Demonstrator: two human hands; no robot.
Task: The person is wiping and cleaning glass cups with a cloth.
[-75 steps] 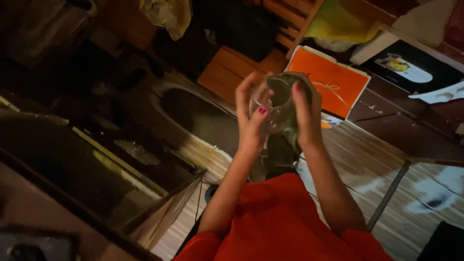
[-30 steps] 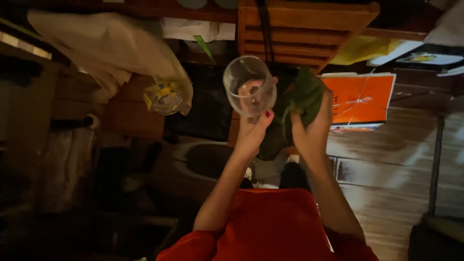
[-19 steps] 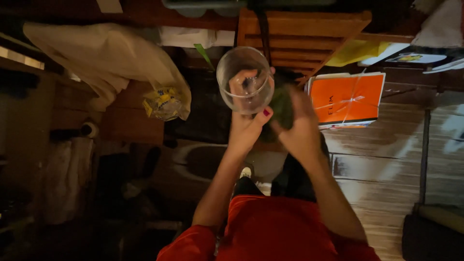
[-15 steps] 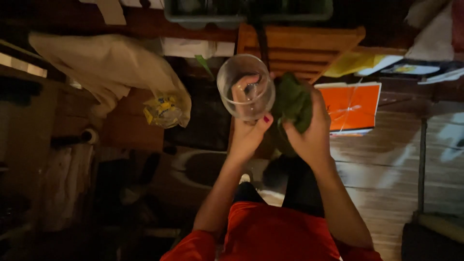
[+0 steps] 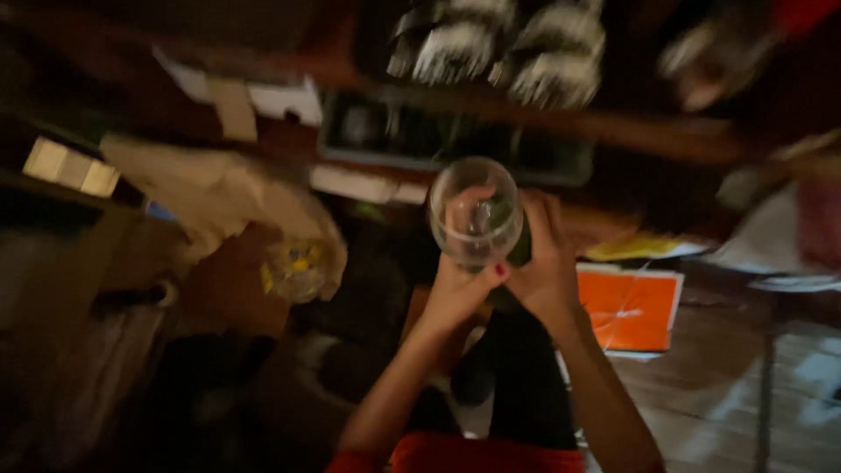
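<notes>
Scanning left to right: crumpled beige paper bag, dim and blurred. Left hand grips the clear round-bowled drinking glass from below, raised at centre frame. Right hand presses a dark green soft cloth against its side. Judged: glass light, rigid, slippery, fragile; hold low on the bowl. Flat orange cardboard box on the wooden floor
</notes>
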